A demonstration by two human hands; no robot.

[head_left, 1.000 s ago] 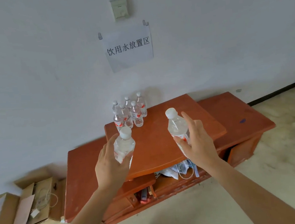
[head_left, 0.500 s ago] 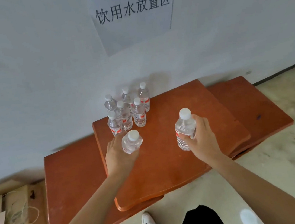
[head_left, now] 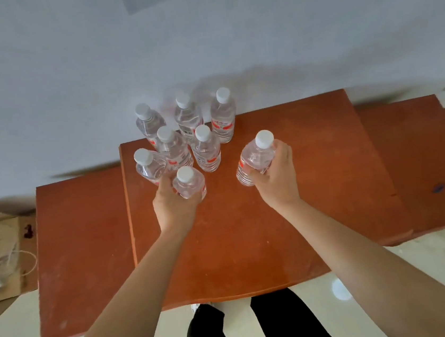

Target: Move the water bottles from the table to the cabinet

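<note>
Left hand (head_left: 174,201): your fingers are wrapped around the body of a water bottle, holding it from below and behind; the fingertips are hidden behind the bottle.
Left-hand bottle (head_left: 190,184): clear plastic, white screw cap, a sliver of red label at its right edge; you see it almost from above, cap toward you. It sits just in front of the standing group, and whether its base touches the wood you cannot tell.
Right hand (head_left: 275,176): your fingers (head_left: 283,150) curl around the far side of a second bottle, thumb on the near side, holding it firmly at mid-body.
Right-hand bottle (head_left: 256,159): clear, ribbed near the base, white cap, a red strip of label at the left edge. It tilts, cap up and to the right, base down and to the left of your palm.
Standing bottles (head_left: 205,149): six of the same kind, upright and close together, just beyond your left fingers and to the left of your right fingers; white caps, clear bodies, red-and-white labels. Three stand at the back by the wall (head_left: 66,75), three nearer you.
Cabinet (head_left: 249,220): reddish-brown wooden top under both hands, with lower side sections left and right.
Cardboard box (head_left: 0,249): far to the left of your left hand, on the floor, with a white cord in it.
</note>
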